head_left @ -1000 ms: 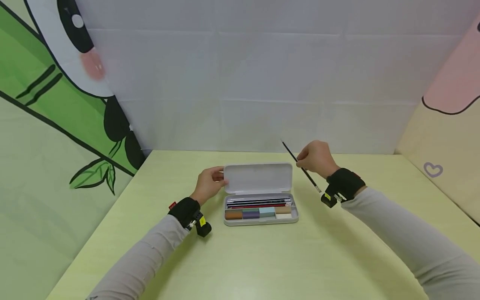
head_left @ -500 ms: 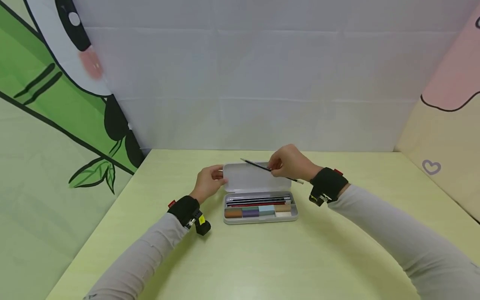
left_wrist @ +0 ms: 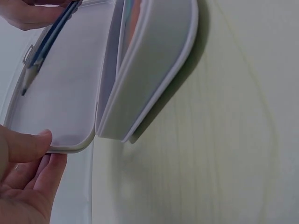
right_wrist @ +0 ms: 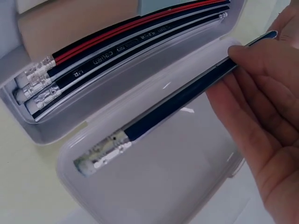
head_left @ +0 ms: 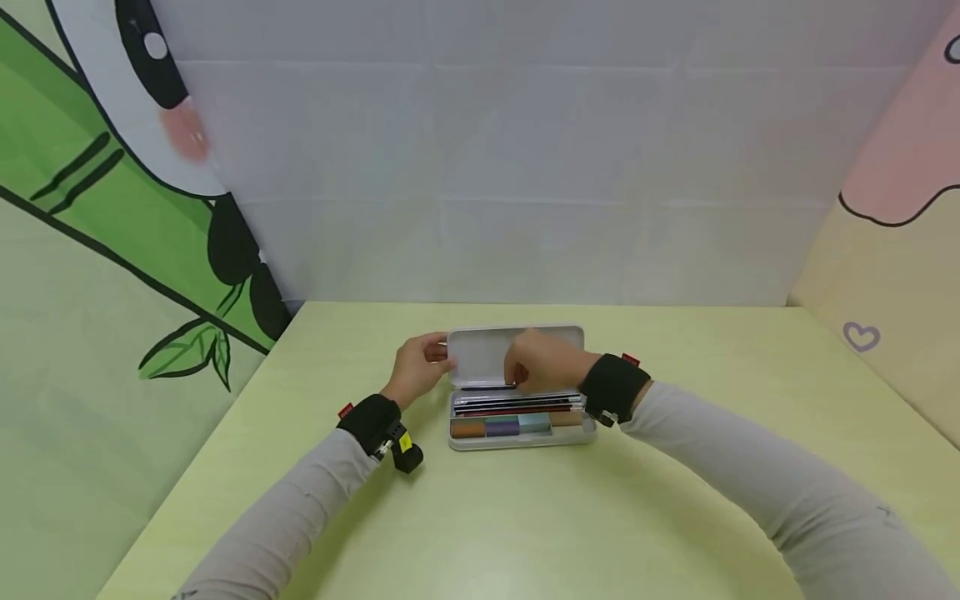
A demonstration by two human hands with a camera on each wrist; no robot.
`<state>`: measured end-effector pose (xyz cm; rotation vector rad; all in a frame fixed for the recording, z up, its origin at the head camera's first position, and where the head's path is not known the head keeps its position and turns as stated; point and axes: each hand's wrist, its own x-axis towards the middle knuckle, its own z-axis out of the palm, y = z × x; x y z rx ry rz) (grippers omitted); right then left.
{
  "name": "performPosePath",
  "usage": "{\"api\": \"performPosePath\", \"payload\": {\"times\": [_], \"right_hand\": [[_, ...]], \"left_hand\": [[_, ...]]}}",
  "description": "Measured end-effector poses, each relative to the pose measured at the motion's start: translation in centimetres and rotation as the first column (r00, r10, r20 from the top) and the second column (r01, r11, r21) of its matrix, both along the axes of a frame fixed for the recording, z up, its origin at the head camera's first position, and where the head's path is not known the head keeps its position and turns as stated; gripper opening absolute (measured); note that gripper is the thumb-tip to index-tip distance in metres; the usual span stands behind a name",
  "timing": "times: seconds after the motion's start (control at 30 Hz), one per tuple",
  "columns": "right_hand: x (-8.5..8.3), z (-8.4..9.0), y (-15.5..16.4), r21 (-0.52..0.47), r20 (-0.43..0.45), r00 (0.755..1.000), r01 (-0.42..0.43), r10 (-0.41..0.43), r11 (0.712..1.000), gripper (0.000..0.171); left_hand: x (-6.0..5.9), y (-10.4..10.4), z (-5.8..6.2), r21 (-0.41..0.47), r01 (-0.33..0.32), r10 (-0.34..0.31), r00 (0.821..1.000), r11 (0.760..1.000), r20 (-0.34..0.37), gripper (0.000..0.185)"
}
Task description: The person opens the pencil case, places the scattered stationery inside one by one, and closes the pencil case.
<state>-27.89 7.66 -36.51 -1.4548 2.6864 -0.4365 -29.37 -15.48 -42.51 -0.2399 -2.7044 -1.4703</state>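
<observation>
An open white pencil case (head_left: 517,445) lies on the table, its lid (head_left: 478,354) tilted up at the back. My left hand (head_left: 415,369) pinches the lid's left edge, thumb on the inner face and fingers behind. Over the case, my right hand (head_left: 551,364) pinches a dark blue pencil (right_wrist: 180,98) between thumb and fingers. This pencil is sharpened at one end and has a metal-capped eraser at the other. Inside the case, several dark and red-striped pencils (right_wrist: 121,46) lie side by side. In front of them sit several coloured blocks, including a purple block (head_left: 502,427) and a light blue block (head_left: 534,422).
The pale yellow table (head_left: 480,517) runs back to a grey-white cloth wall (head_left: 540,167). Printed panels stand on both sides, a green panel (head_left: 75,333) at left and a cream panel (head_left: 885,283) at right.
My right hand has moved left and down with the pencil, from right of the case to over it. The pencil has turned to lie roughly along the case. My left hand stays on the lid.
</observation>
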Motion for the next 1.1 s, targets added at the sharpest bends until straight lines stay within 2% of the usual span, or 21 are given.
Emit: {"api": "performPosePath", "payload": {"times": [0.33,0.7,1.1], "right_hand": [[-1.1,-1.9,-0.3,0.019,-0.08,0.996,0.036,-0.034,0.999,0.018],[-1.5,-2.9,-0.1,-0.005,-0.07,0.997,0.043,-0.044,0.999,0.014],[-3.9,-0.8,1.0,0.018,-0.045,0.999,0.02,-0.02,1.0,0.01]], "left_hand": [[-0.2,0.3,-0.3,0.009,-0.004,0.004,1.0,1.0,-0.003,0.045],[-0.2,0.4,-0.4,0.008,0.003,-0.003,1.0,1.0,-0.02,0.045],[-1.5,1.1,0.6,0.052,-0.036,0.038,0.999,0.998,-0.03,0.045]]}}
